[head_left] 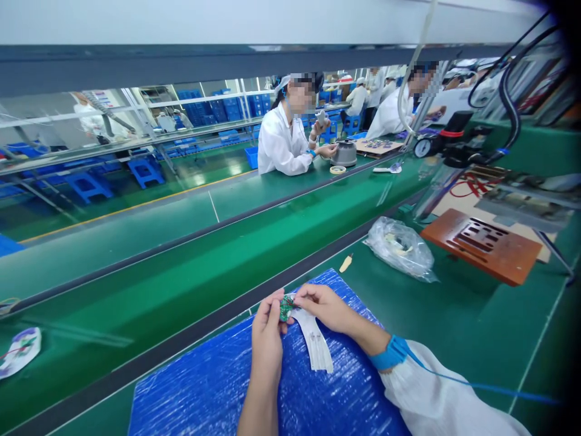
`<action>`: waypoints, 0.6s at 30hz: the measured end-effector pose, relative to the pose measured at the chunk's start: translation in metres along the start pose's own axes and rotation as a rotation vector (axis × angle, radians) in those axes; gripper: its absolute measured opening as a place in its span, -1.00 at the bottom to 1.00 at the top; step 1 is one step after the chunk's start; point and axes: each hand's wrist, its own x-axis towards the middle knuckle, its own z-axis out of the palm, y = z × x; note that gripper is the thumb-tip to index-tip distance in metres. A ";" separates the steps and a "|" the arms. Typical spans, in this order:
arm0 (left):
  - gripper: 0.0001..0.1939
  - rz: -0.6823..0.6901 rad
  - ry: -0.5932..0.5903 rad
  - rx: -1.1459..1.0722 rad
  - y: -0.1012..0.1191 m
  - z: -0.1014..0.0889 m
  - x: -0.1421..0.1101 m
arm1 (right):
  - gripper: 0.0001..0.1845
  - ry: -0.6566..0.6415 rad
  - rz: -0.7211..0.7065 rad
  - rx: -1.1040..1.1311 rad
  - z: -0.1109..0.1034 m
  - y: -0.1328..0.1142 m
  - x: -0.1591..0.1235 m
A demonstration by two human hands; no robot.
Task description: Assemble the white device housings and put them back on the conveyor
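1. Green circuit board [286, 307]: between the hands, above the blue pad [190, 387].
2. White curved strip [314, 342]: long axis running from board toward wearer.
3. Left hand [267, 324]: pinches board.
4. Right hand [327, 306]: fingertips closed at board's right edge; grip unclear.

Factory assembly floor
A long green conveyor [181, 278] runs between workbenches; people in white coats [284, 142] sit at stations, with blue stools [145, 172], stacked blue bins [227, 106] and an air pressure gauge [423, 147] around.
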 end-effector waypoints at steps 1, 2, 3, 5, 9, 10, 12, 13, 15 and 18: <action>-0.49 -0.015 0.001 -0.028 0.001 0.000 -0.001 | -0.64 0.008 -0.009 0.002 0.001 0.001 0.000; -0.50 -0.028 -0.009 -0.061 0.001 -0.001 -0.001 | -0.64 0.019 -0.017 0.008 0.001 0.002 0.000; -0.50 -0.032 -0.035 -0.090 0.001 -0.002 -0.001 | -0.64 0.032 -0.022 0.018 0.002 0.002 -0.001; -0.46 0.003 -0.100 -0.098 -0.001 -0.004 -0.002 | -0.64 0.055 -0.016 0.055 0.002 0.000 0.000; -0.40 0.080 -0.105 -0.022 -0.005 -0.003 0.000 | -0.62 0.078 0.027 0.164 0.003 -0.004 0.001; -0.40 0.085 -0.080 -0.020 -0.005 -0.002 0.000 | -0.62 0.085 0.037 0.193 0.003 -0.004 0.002; -0.39 0.094 -0.043 -0.007 -0.005 0.000 0.000 | -0.62 0.103 0.048 0.241 0.005 -0.003 0.002; -0.38 0.100 -0.032 0.017 -0.005 0.001 -0.001 | -0.62 0.110 0.045 0.255 0.005 -0.003 0.002; -0.37 0.114 -0.018 0.131 -0.006 0.000 -0.001 | -0.64 0.120 0.025 0.244 0.007 -0.001 0.002; -0.40 0.156 -0.022 0.426 -0.008 -0.004 -0.002 | -0.69 0.144 -0.044 0.103 0.009 0.001 0.000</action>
